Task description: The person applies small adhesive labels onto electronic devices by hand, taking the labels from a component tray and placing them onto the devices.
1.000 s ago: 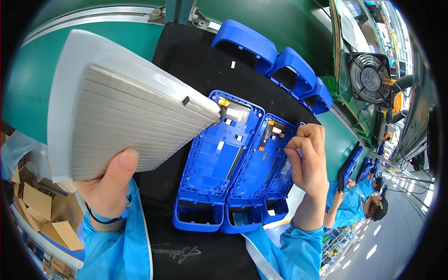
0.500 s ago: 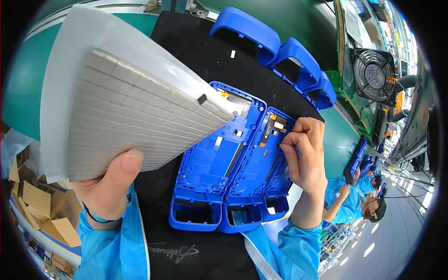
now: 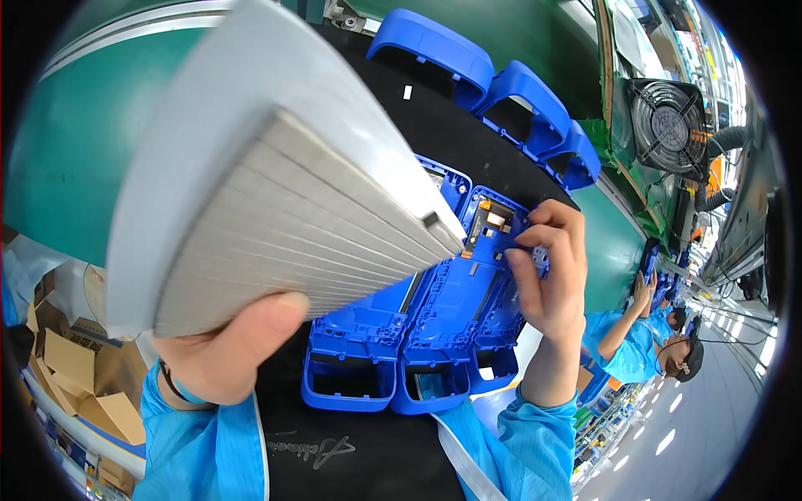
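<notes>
My left hand (image 3: 242,342) grips a sheet of grey foam strips (image 3: 292,242) on white backing paper (image 3: 209,108), thumb on top of the strips. A small dark piece (image 3: 431,220) stands at the sheet's edge, near its pointed corner. That corner hangs over the blue plastic housings and hides much of the left housing (image 3: 349,392). The middle housing (image 3: 455,301) shows a flex circuit and small parts at its upper end. Above the right housing (image 3: 494,334) hovers my right hand (image 3: 551,275), fingers bent and a little apart, with nothing visible between them.
Three blue frame pieces (image 3: 439,50) stand along the far edge of the black mat (image 3: 334,476). A small white piece (image 3: 408,93) lies on the mat. A fan (image 3: 668,129) is at the right, cardboard boxes (image 3: 79,367) at lower left. A co-worker (image 3: 622,342) sits at the right.
The foam sheet has swung right and its corner now covers more of the left housing. My right thumb and forefinger, pinched before, have parted slightly.
</notes>
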The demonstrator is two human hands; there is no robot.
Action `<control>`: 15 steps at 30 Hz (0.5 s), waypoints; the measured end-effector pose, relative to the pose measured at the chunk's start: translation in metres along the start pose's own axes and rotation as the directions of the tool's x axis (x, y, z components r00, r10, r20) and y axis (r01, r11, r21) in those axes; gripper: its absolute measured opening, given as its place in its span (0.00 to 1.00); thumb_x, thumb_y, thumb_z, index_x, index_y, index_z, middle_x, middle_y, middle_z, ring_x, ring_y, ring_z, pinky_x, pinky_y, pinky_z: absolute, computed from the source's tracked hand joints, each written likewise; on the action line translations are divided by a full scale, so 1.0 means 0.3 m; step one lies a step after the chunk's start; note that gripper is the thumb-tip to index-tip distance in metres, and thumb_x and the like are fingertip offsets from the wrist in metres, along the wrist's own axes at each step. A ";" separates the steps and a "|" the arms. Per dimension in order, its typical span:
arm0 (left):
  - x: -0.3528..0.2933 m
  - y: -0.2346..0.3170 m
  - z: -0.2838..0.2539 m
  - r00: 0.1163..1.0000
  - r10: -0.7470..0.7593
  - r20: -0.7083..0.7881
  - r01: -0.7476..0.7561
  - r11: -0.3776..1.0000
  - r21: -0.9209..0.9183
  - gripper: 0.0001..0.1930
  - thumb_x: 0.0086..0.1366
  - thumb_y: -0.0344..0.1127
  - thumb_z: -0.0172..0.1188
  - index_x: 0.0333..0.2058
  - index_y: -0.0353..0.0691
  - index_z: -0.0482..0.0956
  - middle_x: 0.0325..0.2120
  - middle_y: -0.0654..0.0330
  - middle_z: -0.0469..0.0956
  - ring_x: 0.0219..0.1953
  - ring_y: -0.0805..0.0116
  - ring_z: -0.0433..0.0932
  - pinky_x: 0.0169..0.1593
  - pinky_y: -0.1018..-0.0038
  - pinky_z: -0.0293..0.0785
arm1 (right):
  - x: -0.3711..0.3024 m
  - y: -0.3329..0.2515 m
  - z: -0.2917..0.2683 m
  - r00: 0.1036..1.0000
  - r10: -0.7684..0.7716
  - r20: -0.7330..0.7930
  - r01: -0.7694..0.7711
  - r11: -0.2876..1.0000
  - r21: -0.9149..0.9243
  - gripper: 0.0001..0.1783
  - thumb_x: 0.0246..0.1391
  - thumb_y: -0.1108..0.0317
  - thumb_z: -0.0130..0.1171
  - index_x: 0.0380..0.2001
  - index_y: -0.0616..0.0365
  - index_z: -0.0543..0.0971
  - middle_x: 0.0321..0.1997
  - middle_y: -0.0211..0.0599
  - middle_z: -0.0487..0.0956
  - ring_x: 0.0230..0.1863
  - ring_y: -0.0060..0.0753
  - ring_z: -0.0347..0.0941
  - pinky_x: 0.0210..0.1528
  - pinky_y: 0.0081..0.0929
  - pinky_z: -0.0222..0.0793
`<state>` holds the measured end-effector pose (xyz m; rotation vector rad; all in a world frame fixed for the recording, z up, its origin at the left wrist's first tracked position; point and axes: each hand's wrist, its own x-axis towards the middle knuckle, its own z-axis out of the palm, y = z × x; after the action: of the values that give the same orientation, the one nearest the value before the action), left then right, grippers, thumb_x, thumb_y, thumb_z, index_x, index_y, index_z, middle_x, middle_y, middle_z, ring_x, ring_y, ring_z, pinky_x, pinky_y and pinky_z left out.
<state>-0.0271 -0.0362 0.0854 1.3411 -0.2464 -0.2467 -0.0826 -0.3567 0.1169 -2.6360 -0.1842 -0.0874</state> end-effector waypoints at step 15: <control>0.060 0.024 0.167 0.970 -0.046 0.239 0.064 0.995 -0.070 0.22 0.55 0.24 0.67 0.48 0.28 0.70 0.41 0.47 0.80 0.43 0.66 0.81 0.42 0.76 0.77 | 0.045 -0.157 -0.030 0.931 -0.125 -0.342 0.220 0.941 0.256 0.09 0.41 0.80 0.65 0.29 0.65 0.77 0.28 0.42 0.75 0.27 0.32 0.68 0.27 0.24 0.62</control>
<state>-0.0256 -0.0867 0.1034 1.2423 -0.3972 -0.4606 -0.0763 -0.3186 0.1483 -2.2674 -0.2954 -0.5093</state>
